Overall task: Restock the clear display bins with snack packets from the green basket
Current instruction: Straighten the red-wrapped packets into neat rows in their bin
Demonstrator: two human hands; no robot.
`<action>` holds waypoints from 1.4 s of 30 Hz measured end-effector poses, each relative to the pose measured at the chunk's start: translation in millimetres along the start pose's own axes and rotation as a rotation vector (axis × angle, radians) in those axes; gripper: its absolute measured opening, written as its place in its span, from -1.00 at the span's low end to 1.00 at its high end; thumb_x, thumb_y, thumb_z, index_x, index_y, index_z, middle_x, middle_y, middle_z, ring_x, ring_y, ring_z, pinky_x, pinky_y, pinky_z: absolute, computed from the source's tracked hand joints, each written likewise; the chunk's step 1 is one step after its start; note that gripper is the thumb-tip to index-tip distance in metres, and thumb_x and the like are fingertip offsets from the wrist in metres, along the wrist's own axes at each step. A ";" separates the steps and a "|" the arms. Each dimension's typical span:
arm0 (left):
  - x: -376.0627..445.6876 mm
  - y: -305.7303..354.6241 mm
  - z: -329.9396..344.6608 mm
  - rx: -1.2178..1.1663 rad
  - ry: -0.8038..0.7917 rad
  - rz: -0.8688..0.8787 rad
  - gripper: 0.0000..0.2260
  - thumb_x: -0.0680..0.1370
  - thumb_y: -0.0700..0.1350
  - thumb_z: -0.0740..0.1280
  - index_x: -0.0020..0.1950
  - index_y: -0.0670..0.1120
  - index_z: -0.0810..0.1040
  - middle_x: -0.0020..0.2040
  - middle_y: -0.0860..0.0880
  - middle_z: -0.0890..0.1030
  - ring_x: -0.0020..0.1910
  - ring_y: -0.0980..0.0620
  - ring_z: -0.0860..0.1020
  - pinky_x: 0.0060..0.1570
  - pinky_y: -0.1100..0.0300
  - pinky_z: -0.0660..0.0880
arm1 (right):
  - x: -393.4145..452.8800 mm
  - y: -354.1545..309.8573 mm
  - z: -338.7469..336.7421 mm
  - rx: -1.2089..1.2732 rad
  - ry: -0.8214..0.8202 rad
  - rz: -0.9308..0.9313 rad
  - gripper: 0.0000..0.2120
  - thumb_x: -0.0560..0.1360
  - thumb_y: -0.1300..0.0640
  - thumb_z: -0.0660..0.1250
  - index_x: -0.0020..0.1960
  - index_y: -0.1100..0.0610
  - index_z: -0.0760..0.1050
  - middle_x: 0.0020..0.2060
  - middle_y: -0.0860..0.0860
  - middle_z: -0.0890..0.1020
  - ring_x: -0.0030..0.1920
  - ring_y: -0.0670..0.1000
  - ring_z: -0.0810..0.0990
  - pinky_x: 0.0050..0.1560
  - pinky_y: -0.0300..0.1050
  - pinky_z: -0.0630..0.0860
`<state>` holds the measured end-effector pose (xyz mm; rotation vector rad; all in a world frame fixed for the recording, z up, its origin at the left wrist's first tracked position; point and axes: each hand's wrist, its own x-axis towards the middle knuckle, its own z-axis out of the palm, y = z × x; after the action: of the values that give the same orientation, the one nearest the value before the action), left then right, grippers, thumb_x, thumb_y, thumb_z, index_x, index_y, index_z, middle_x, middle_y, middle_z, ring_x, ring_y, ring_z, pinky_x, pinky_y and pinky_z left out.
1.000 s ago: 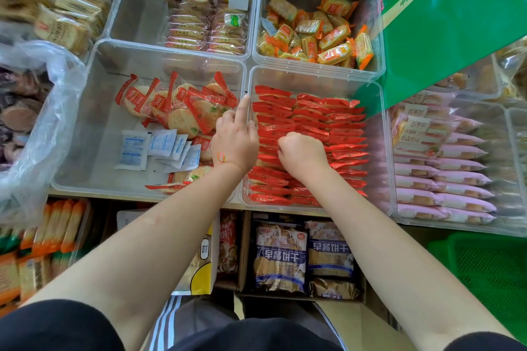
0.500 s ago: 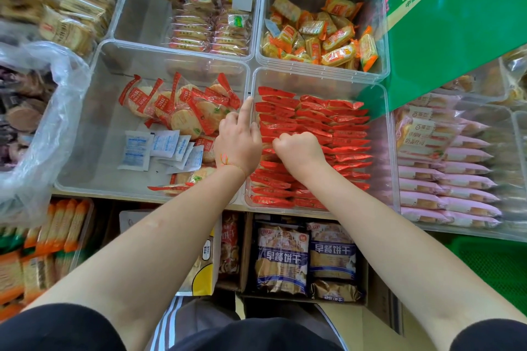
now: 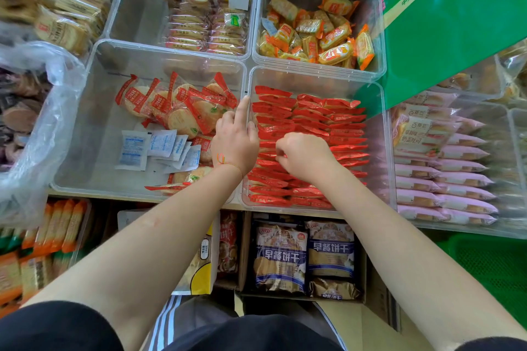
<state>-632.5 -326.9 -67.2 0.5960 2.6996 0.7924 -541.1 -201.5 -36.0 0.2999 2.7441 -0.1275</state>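
Both of your hands work over the clear bin (image 3: 379, 134) packed with rows of red snack packets (image 3: 322, 122), at the front of the shelf. Your left hand (image 3: 235, 141) sits at the wall between this bin and its left neighbour, index finger stretched straight forward along the rim and the other fingers curled under; whether they pinch a packet cannot be told. Your right hand (image 3: 303, 155) is bunched knuckles-up on the red rows, its fingers curled down into the packets near the bin's middle; what they grip is hidden beneath the hand.

The left-hand bin (image 3: 85, 128) holds a loose heap of round rice crackers in red-trimmed wrappers (image 3: 176, 107), with small white sachets (image 3: 156, 148) lying just in front of them. Behind stand a bin of orange-and-yellow packets (image 3: 316, 34) and one with stacked clear-wrapped biscuits (image 3: 205, 34). Pink packets (image 3: 445, 177) fill the bin to the right. A corner of the green basket (image 3: 490, 268) shows at lower right, below the shelf, well apart from both hands. Blue biscuit bags (image 3: 305, 253) sit in a carton underneath.
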 end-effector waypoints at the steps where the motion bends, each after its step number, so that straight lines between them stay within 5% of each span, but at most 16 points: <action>1: -0.2 0.4 0.0 0.000 -0.001 -0.002 -0.52 0.66 -0.02 0.07 0.59 0.14 0.09 0.27 -0.07 0.46 0.20 -0.07 0.38 -0.08 0.12 0.28 | -2.4 -2.1 3.6 -0.044 -0.045 -0.007 -0.83 0.59 0.06 0.25 0.10 0.08 0.56 0.04 0.02 0.59 0.04 0.12 0.59 -0.19 -0.08 0.40; 7: -0.3 0.7 -0.8 -0.008 -0.005 -0.011 -0.52 0.66 -0.01 0.06 0.59 0.16 0.09 0.28 -0.05 0.46 0.23 -0.07 0.38 -0.07 0.11 0.31 | -6.6 -13.3 15.4 -0.144 -0.028 -0.034 -0.76 0.52 0.37 0.20 0.08 0.14 0.53 -0.02 0.04 0.60 -0.04 0.15 0.63 -0.27 -0.08 0.32; 12: -0.3 0.7 -0.7 -0.004 -0.007 -0.009 -0.52 0.66 -0.01 0.05 0.59 0.16 0.08 0.28 -0.06 0.45 0.24 -0.06 0.37 -0.06 0.11 0.32 | -13.8 -11.5 18.4 -0.108 0.254 -0.139 -0.72 0.10 0.50 0.43 -0.37 0.18 0.47 -0.45 0.04 0.47 -0.53 0.10 0.46 -0.47 -0.21 0.15; 15: -0.6 1.3 -1.7 -0.010 -0.007 -0.006 -0.52 0.66 -0.02 0.06 0.59 0.15 0.09 0.27 -0.07 0.45 0.23 -0.07 0.38 -0.05 0.13 0.31 | -12.3 -1.7 35.4 -0.158 0.273 -0.174 -0.68 0.04 0.47 0.49 -0.42 0.15 0.45 -0.49 0.03 0.44 -0.57 0.06 0.41 -0.51 -0.23 0.14; 20: -0.1 0.9 -1.2 -0.011 -0.004 -0.002 -0.52 0.66 -0.02 0.05 0.60 0.14 0.08 0.28 -0.08 0.45 0.22 -0.08 0.38 -0.01 0.11 0.31 | -10.0 -5.4 14.4 -0.093 0.126 -0.099 -0.91 0.48 0.32 0.31 -0.08 0.19 0.57 -0.16 0.08 0.56 -0.20 0.16 0.59 -0.34 -0.09 0.30; 23: -1.0 1.1 -0.5 -0.013 -0.005 0.000 -0.52 0.66 -0.02 0.05 0.59 0.14 0.08 0.28 -0.09 0.45 0.23 -0.08 0.38 0.01 0.11 0.31 | -13.2 -6.8 10.3 0.103 0.481 -0.055 -0.77 0.53 0.09 0.27 -0.01 0.23 0.59 -0.13 0.14 0.58 -0.13 0.16 0.58 -0.31 -0.03 0.51; 24: -1.1 1.3 -0.3 -0.013 -0.002 -0.001 -0.52 0.66 -0.02 0.05 0.59 0.15 0.09 0.29 -0.08 0.45 0.23 -0.08 0.38 0.01 0.12 0.30 | -11.3 -5.1 15.5 0.101 0.514 -0.025 -0.61 0.56 -0.03 0.21 0.17 0.25 0.56 0.05 0.19 0.57 0.07 0.18 0.57 -0.06 0.08 0.59; 26: -1.1 1.7 -0.7 -0.017 0.003 -0.002 -0.52 0.66 -0.02 0.06 0.59 0.15 0.09 0.31 -0.08 0.45 0.25 -0.08 0.38 0.01 0.14 0.29 | -7.4 -3.9 28.3 0.091 0.280 0.016 -0.26 0.59 -0.26 0.00 0.55 0.26 0.17 0.50 0.27 0.21 0.53 0.22 0.16 0.51 0.15 0.19; 27: -1.4 1.9 -1.0 -0.020 0.005 -0.001 -0.52 0.66 -0.02 0.06 0.59 0.15 0.10 0.31 -0.08 0.45 0.25 -0.08 0.38 0.02 0.13 0.30 | -4.7 -4.3 36.2 0.069 0.168 0.019 -0.17 0.58 -0.34 -0.07 0.60 0.25 -0.04 0.57 0.24 -0.01 0.59 0.18 -0.08 0.57 0.14 -0.06; 30: -1.1 1.4 -0.1 -0.022 0.010 0.005 -0.52 0.66 -0.02 0.07 0.59 0.15 0.11 0.30 -0.08 0.46 0.26 -0.08 0.38 0.02 0.09 0.35 | 8.3 -10.3 58.7 0.024 0.052 -0.018 -0.11 0.57 -0.40 -0.10 0.59 0.23 -0.24 0.58 0.21 -0.19 0.58 0.13 -0.27 0.56 0.10 -0.25; 37: -1.0 1.4 0.2 -0.013 0.003 -0.003 -0.52 0.66 -0.01 0.08 0.58 0.16 0.10 0.31 -0.07 0.45 0.26 -0.08 0.38 0.02 0.07 0.36 | 15.6 -6.4 48.5 0.196 0.145 -0.127 -0.20 0.56 -0.33 -0.19 0.61 0.17 -0.07 0.60 0.12 -0.02 0.60 0.04 -0.12 0.56 0.07 -0.23; 42: -1.1 2.3 -0.4 -0.003 0.005 0.001 -0.52 0.66 -0.02 0.07 0.59 0.15 0.10 0.30 -0.07 0.46 0.24 -0.08 0.39 -0.01 0.09 0.35 | 36.2 16.1 32.0 0.300 0.332 0.172 -0.40 0.66 -0.06 0.02 0.59 0.22 0.02 0.58 0.16 0.08 0.59 0.10 -0.01 0.57 0.05 -0.14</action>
<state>-631.1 -325.8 -65.5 0.5952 2.7018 0.7993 -558.9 -183.0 -80.0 0.6935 3.0042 -0.4845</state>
